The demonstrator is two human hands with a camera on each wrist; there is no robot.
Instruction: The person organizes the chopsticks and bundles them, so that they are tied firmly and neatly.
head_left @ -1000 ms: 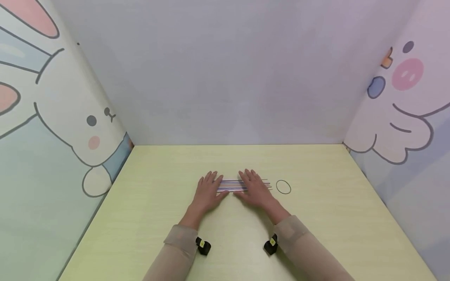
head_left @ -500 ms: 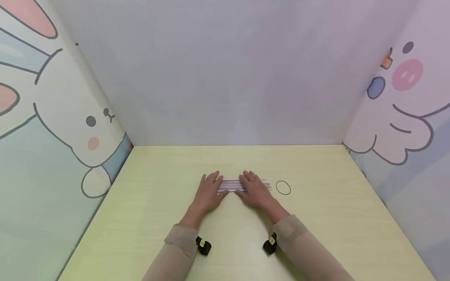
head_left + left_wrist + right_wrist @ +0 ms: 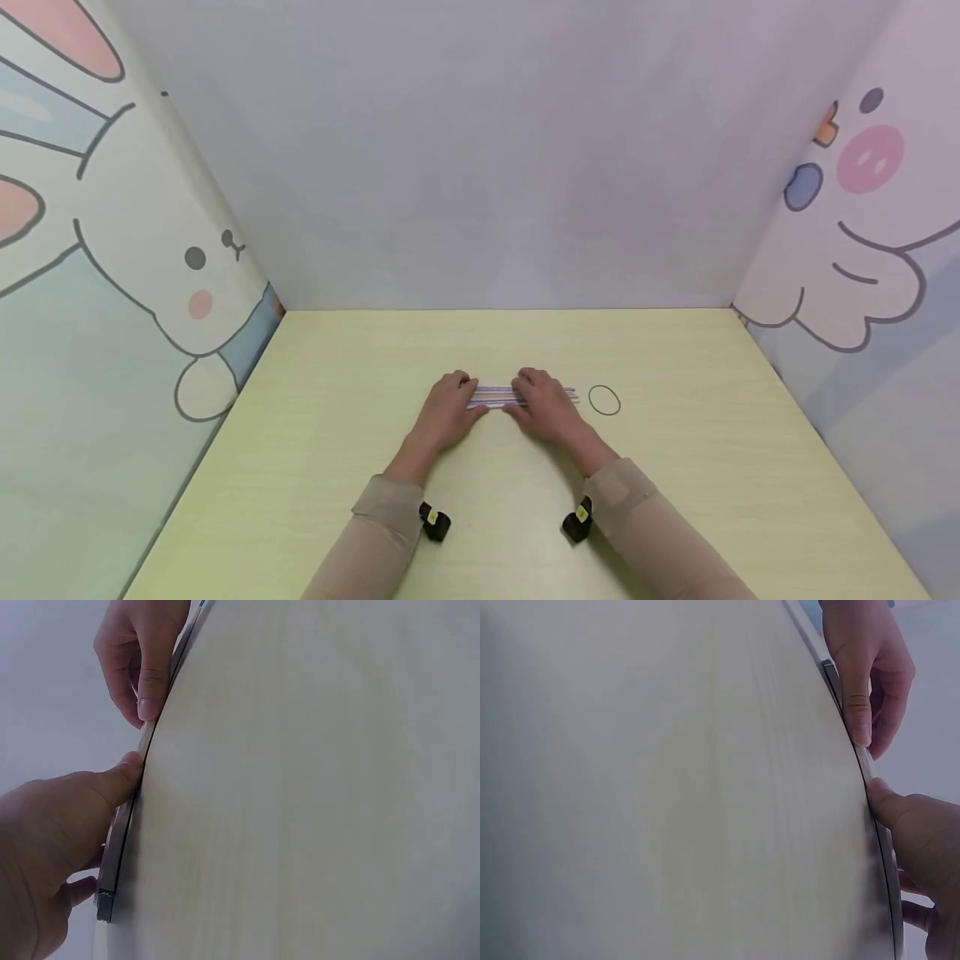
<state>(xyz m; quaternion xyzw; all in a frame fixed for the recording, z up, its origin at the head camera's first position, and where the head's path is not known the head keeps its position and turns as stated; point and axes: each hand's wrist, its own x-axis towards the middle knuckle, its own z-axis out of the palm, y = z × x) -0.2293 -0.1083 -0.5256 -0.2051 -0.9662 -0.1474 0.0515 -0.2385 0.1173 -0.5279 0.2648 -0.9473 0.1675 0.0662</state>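
Several slim pencil-like sticks (image 3: 495,397), some bluish-purple and others pale, lie side by side across the table. My left hand (image 3: 444,412) grips their left part, the thumb along the near edge and the fingers curled over the far side. My right hand (image 3: 547,408) holds them the same way farther right, and thin ends stick out past it. In the left wrist view the nearest stick (image 3: 115,855) has flat sides and a dark end, with the left thumb against it. In the right wrist view both thumbs touch the stick (image 3: 886,851). Both hands hide much of the bundle.
A thin dark ring (image 3: 604,400), like a rubber band, lies on the pale wooden table (image 3: 675,467) right of the sticks. A plain back wall (image 3: 495,167) and side walls with cartoon animals enclose the table. A small black device sits at each wrist.
The fingers of both hands have gone from outstretched to curled around the sticks. The sticks lie closer together, in a narrower band. The ring has stayed put.
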